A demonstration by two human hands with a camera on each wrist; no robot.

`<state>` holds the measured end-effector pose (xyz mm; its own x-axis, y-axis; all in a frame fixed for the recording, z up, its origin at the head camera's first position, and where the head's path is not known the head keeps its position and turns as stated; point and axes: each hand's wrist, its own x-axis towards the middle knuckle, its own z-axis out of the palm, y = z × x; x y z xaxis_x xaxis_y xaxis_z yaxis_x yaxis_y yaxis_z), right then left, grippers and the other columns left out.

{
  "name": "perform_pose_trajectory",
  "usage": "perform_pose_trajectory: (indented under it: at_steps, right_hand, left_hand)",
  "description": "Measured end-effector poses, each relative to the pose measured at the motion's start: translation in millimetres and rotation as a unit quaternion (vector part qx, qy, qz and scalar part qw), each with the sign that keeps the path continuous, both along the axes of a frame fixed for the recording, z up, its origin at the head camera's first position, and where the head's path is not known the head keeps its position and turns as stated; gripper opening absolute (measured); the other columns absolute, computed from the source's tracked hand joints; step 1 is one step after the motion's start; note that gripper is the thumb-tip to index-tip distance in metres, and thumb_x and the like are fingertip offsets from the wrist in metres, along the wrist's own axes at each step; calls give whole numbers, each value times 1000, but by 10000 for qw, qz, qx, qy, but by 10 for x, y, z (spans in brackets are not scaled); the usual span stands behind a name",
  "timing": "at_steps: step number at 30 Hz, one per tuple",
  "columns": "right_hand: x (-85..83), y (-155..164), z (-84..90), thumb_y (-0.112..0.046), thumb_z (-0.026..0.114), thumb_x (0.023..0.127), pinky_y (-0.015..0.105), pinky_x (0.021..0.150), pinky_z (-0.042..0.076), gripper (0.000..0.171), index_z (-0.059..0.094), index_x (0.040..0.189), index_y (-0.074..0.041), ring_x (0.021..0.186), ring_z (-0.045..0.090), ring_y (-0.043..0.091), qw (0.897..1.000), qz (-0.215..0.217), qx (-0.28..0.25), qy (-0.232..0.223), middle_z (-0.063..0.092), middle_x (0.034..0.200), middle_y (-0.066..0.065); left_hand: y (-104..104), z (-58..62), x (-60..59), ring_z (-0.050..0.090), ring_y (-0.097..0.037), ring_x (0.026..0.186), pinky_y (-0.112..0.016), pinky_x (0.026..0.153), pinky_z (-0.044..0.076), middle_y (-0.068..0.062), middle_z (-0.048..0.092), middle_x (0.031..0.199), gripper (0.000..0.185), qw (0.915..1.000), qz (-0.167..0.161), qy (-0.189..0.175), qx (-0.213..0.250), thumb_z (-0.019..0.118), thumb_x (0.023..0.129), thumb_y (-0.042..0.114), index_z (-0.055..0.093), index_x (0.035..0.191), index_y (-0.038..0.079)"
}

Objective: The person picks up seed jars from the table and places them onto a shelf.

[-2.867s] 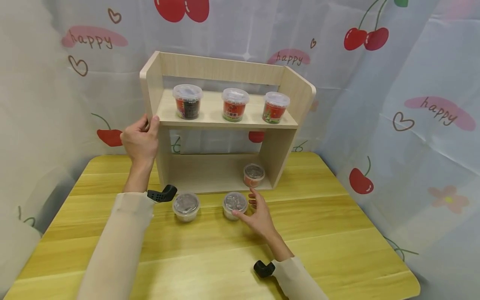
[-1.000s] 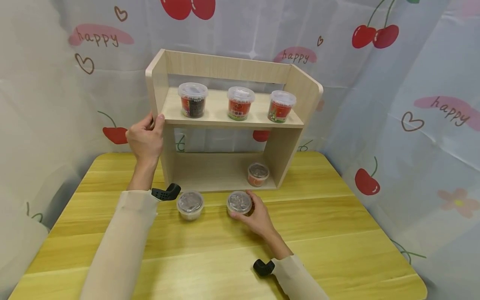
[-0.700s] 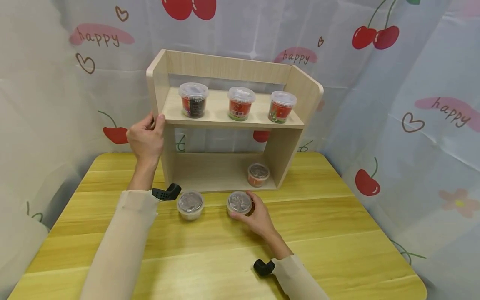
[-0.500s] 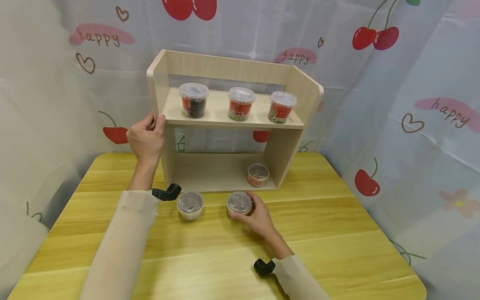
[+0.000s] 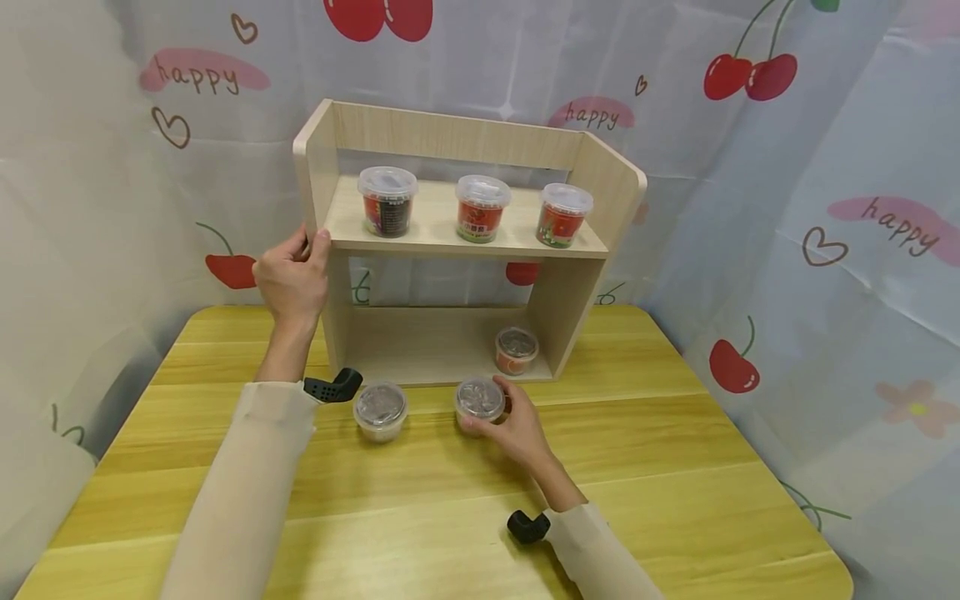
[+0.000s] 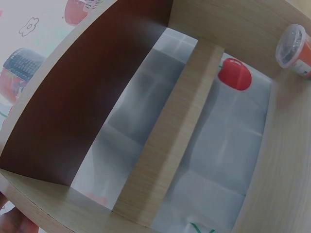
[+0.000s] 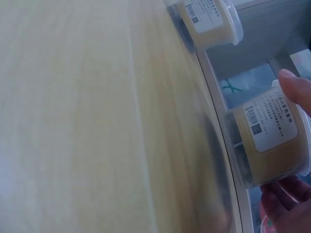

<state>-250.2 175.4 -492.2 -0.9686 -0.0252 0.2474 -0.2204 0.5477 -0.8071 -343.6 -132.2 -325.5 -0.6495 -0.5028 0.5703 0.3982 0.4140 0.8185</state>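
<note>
At the left side panel of the pale wooden two-tier shelf [image 5: 423, 346], my left hand [image 5: 291, 279] grips the panel's edge by the upper board. My right hand [image 5: 525, 429] holds a small lidded plastic tub [image 5: 480, 400] in front of the shelf, thumb on the near side and fingers on the far side. In the right wrist view this tub [image 7: 269, 124] shows a white label with a barcode, pinched between thumb and fingers. A similar lidded tub [image 5: 380, 410] stands on the table to its left. Another, orange-sided tub [image 5: 516, 352] sits at the lower board's right end.
Three red-labelled tubs with clear lids, a left one [image 5: 387, 202], a middle one [image 5: 482, 208] and a right one [image 5: 564, 215], stand along the upper board. The yellow wood-grain table [image 5: 420, 517] carries everything. A cherry-print curtain [image 5: 480, 75] hangs behind the shelf.
My right hand has moved from fingers spread beside the tub to gripping it, and the tub has just risen slightly. My left hand keeps its hold on the shelf. The head view shifted a little.
</note>
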Motion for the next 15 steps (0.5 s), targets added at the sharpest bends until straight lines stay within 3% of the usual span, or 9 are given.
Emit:
perform_pose_trajectory:
  at_steps: [15]
  right_hand:
    - [-173,-58,57,-23,90,72,44,93,51,86,47,142,2,110,60,32,9993,-271,-234,117,58,128,18]
  left_hand:
    - [1,-10,-15,71,-18,96,-18,75,54,-8,72,109,37,10000,73,21,-19,66,93,36,72,118,9]
